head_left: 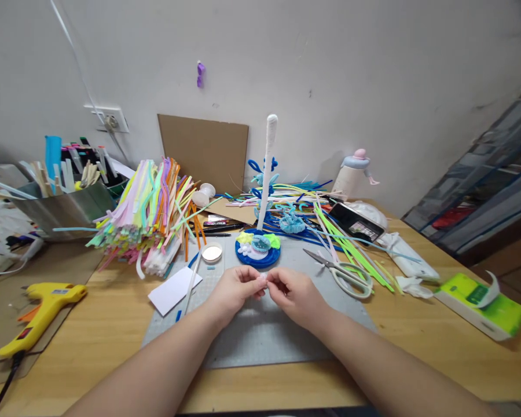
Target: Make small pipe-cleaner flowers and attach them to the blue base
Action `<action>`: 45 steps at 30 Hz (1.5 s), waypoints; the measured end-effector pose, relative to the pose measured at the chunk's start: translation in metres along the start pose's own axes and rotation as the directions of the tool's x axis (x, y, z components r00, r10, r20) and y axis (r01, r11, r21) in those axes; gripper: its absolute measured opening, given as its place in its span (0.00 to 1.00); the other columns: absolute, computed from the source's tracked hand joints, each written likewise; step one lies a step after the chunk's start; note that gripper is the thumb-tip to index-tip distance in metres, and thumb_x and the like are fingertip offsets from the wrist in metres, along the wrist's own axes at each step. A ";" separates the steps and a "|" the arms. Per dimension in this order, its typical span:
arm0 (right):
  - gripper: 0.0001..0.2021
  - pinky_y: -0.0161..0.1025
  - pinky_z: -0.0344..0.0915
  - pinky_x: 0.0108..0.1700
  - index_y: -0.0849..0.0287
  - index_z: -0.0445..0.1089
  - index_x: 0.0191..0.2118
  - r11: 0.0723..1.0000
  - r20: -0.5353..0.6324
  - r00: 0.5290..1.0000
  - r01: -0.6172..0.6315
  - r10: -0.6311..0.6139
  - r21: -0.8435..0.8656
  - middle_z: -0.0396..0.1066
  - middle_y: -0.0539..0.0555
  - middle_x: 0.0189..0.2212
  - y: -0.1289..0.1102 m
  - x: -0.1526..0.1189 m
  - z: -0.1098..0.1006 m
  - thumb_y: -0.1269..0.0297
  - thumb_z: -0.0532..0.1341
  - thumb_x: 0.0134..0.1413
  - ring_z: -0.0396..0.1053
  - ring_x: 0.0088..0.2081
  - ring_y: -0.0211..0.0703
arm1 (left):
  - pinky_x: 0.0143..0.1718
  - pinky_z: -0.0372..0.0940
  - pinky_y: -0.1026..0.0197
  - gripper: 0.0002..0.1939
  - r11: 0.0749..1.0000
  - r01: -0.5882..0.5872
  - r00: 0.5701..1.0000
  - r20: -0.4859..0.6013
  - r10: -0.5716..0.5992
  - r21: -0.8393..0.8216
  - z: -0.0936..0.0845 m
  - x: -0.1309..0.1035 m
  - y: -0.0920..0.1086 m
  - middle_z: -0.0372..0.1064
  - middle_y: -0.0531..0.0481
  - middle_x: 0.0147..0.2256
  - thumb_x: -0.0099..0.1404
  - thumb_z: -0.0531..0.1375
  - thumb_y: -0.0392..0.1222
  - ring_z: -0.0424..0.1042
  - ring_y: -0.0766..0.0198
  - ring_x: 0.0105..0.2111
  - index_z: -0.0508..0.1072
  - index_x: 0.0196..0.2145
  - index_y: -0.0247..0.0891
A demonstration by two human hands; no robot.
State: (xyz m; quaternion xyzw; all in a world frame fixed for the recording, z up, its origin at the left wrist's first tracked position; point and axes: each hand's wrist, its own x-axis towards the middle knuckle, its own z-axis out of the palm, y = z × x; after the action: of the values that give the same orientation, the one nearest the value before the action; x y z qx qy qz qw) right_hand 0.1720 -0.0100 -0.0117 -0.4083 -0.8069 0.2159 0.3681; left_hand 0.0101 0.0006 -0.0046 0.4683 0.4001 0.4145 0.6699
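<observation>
My left hand (242, 286) and my right hand (294, 292) meet over the grey cutting mat (260, 344), fingertips pinched together. Between them is a small whitish piece (263, 277), mostly hidden by the fingers, too small for me to name. Just beyond stands a craft piece with a round blue base (260, 263), decorated with yellow, green, white and light blue fuzzy shapes. A white wrapped post (267, 174) rises from it. To the right lie scissors (345, 273), blades partly apart. A white card (175, 291) lies to the left.
A big bundle of coloured pipe cleaners (143, 214) sits at left, near a yellow glue gun (43, 315). More pipe cleaners, a phone (356, 222), a bottle (351, 174) and a green tissue pack (480, 304) spread rightward. A cardboard sheet (204, 150) leans against the wall.
</observation>
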 end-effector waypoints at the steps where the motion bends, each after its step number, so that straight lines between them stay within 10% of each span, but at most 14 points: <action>1: 0.05 0.32 0.57 0.25 0.57 0.66 0.31 0.998 -0.027 0.999 -0.042 0.043 0.038 0.69 0.49 0.24 -0.001 -0.001 0.002 0.69 0.54 0.55 0.62 0.23 0.35 | 0.24 0.58 0.67 0.15 0.999 -0.030 0.999 -0.017 0.030 0.014 0.002 0.000 0.001 0.66 0.53 0.18 0.45 0.68 0.46 0.62 0.72 0.19 0.70 0.23 0.31; 9: 0.08 0.31 0.56 0.22 0.59 0.65 0.27 0.864 -0.079 0.937 -0.278 0.340 0.421 0.66 0.49 0.21 -0.015 0.002 0.009 0.62 0.57 0.52 0.60 0.21 0.33 | 0.25 0.58 0.67 0.13 0.989 -0.145 0.983 -0.109 0.149 0.039 0.010 0.000 0.000 0.65 0.54 0.19 0.48 0.65 0.47 0.62 0.70 0.20 0.71 0.24 0.33; 14: 0.11 0.28 0.41 0.14 0.60 0.62 0.26 0.518 0.139 0.823 -0.467 0.550 0.717 0.53 0.41 0.12 -0.022 0.008 0.008 0.58 0.61 0.45 0.45 0.12 0.27 | 0.25 0.57 0.67 0.11 0.975 -0.189 0.971 -0.126 0.203 0.115 0.009 -0.001 -0.002 0.65 0.54 0.20 0.49 0.64 0.45 0.62 0.69 0.22 0.70 0.24 0.34; 21: 0.08 0.26 0.35 0.15 0.61 0.61 0.28 0.037 0.538 0.730 -0.607 0.422 0.794 0.45 0.38 0.14 -0.011 0.005 0.001 0.64 0.61 0.46 0.38 0.12 0.23 | 0.33 0.59 0.64 0.05 0.855 -0.359 0.917 -0.030 0.398 0.374 0.003 -0.006 -0.002 0.68 0.50 0.27 0.54 0.62 0.41 0.65 0.65 0.29 0.72 0.26 0.36; 25: 0.09 0.26 0.36 0.15 0.60 0.58 0.26 -0.061 0.650 0.650 -0.687 0.395 0.724 0.45 0.38 0.15 -0.001 0.007 -0.001 0.66 0.60 0.44 0.37 0.13 0.23 | 0.33 0.58 0.65 0.05 0.861 -0.329 0.931 -0.017 0.364 0.388 0.002 -0.003 0.000 0.68 0.50 0.26 0.52 0.63 0.41 0.65 0.65 0.29 0.73 0.24 0.36; 35: 0.06 0.27 0.45 0.14 0.59 0.62 0.30 0.492 0.285 0.828 -0.525 0.482 0.694 0.56 0.42 0.16 0.006 0.011 0.003 0.62 0.57 0.48 0.50 0.13 0.27 | 0.25 0.58 0.68 0.11 0.995 0.062 0.998 0.018 -0.060 -0.078 -0.004 0.004 -0.002 0.64 0.54 0.21 0.48 0.66 0.41 0.62 0.72 0.21 0.69 0.25 0.33; 40: 0.06 0.31 0.59 0.26 0.60 0.65 0.31 0.833 0.104 0.956 -0.290 0.274 0.471 0.65 0.48 0.26 0.009 0.007 0.003 0.63 0.59 0.50 0.62 0.25 0.33 | 0.30 0.62 0.67 0.09 0.944 0.166 0.984 0.109 -0.141 -0.284 -0.008 0.002 -0.004 0.67 0.51 0.25 0.49 0.66 0.37 0.66 0.71 0.25 0.69 0.26 0.32; 45: 0.06 0.32 0.59 0.29 0.60 0.68 0.33 0.950 0.107 0.983 -0.170 0.147 0.261 0.68 0.51 0.28 0.008 0.005 -0.002 0.64 0.56 0.55 0.63 0.28 0.36 | 0.28 0.62 0.68 0.08 0.937 0.206 0.975 0.140 -0.172 -0.284 -0.009 0.001 -0.002 0.66 0.51 0.27 0.49 0.66 0.34 0.66 0.72 0.25 0.71 0.29 0.32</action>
State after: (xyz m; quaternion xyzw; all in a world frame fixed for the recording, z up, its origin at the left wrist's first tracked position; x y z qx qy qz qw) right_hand 0.1751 -0.0010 -0.0135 -0.4084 -0.7499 0.3695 0.3665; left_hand 0.0026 0.0034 -0.0091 0.3445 0.3382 0.3761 0.7909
